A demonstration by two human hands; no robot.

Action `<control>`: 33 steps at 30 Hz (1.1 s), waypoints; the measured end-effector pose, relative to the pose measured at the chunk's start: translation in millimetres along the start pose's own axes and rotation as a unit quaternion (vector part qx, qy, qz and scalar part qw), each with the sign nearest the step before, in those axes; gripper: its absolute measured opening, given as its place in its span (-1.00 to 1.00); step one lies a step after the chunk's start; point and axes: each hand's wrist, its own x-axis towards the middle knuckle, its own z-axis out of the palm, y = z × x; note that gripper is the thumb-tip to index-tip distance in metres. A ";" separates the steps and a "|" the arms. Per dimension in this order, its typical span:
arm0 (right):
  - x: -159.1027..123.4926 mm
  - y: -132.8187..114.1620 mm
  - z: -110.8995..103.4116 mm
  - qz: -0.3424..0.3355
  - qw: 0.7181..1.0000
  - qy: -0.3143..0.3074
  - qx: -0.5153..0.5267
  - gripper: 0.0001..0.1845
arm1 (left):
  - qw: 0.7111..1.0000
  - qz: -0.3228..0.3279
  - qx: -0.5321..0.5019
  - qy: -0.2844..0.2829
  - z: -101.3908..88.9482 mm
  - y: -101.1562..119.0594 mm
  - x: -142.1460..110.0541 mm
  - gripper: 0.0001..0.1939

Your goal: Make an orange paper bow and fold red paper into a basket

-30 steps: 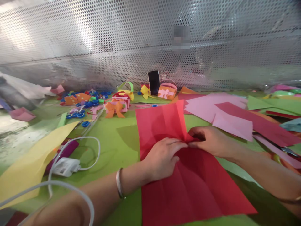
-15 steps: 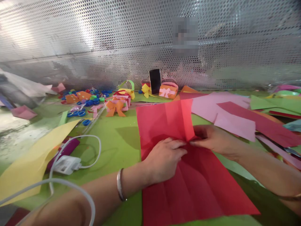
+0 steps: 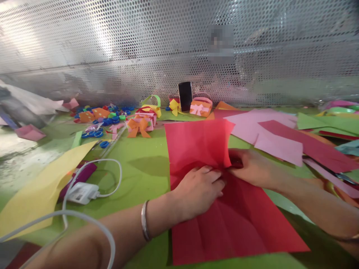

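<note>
A large sheet of red paper with several crease lines lies in front of me on the green table. Its far part stands up from a fold across the middle. My left hand, a silver bangle on its wrist, presses on the sheet along that fold with bent fingers. At the fold's right end, my right hand pinches the paper, its thumb in front and its other fingers partly hidden behind the raised part.
Left of me lie yellow paper, a white charger with its cable and a purple object. Farther back are small paper bags, blue-handled scissors and a phone. Coloured sheets cover the right.
The raised part of the red paper has shifted, its top right corner now leaning outward to the right. Both hands stay at the fold, the right fingers slightly moved.
</note>
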 end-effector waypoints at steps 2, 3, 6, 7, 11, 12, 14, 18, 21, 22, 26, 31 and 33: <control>-0.8 0.5 0.1 -0.002 1.000 0.008 -0.007 -0.77 | 1.000 0.000 0.005 0.000 0.1 0.0 -0.5 -0.72; -0.9 0.9 0.0 -0.003 1.000 0.011 -0.007 -0.76 | 1.000 0.001 0.006 0.002 0.2 0.0 -0.8 -0.72; 0.0 2.9 -0.8 -0.003 1.000 0.011 0.002 -0.74 | 1.000 0.005 0.004 0.006 1.1 -0.1 -1.8 -0.73; 0.6 3.6 -1.3 -0.002 1.000 0.009 0.005 -0.73 | 1.000 0.004 0.003 0.006 1.5 -0.1 -2.1 -0.73; 2.4 5.8 -4.5 -0.002 1.000 -0.016 0.012 -0.68 | 1.000 -0.001 0.002 0.018 1.3 0.3 -2.4 -0.71; 2.6 6.2 -5.3 -0.002 1.000 -0.022 0.011 -0.69 | 1.000 -0.002 -0.001 0.021 0.7 0.4 -2.1 -0.69; 3.0 7.3 -6.0 -0.007 0.999 -0.033 0.009 -0.70 | 1.000 -0.013 -0.012 0.023 -0.8 0.3 -1.6 -0.67; 5.1 12.5 -5.3 -0.017 0.998 -0.051 0.022 -0.71 | 0.998 -0.040 -0.035 0.022 -0.4 -0.9 -1.4 -0.70; 7.1 17.4 -7.3 -0.002 0.996 -0.070 0.049 -0.73 | 0.998 -0.035 -0.043 0.038 4.1 -2.1 -2.1 -0.68; 7.4 18.6 -8.8 0.006 0.995 -0.076 0.059 -0.73 | 0.998 -0.033 -0.042 0.041 5.5 -2.3 -2.3 -0.67; 7.2 19.9 -14.9 0.021 0.992 -0.093 0.079 -0.71 | 0.998 -0.034 -0.042 0.033 6.9 -2.4 -2.2 -0.63; 8.1 19.5 -13.6 0.020 0.994 -0.076 0.075 -0.74 | 0.993 -0.043 -0.098 0.051 6.3 -7.3 0.6 -0.72; 8.4 19.3 -12.5 0.015 0.995 -0.067 0.071 -0.74 | 0.988 -0.064 -0.120 0.080 7.8 -10.5 2.2 -0.78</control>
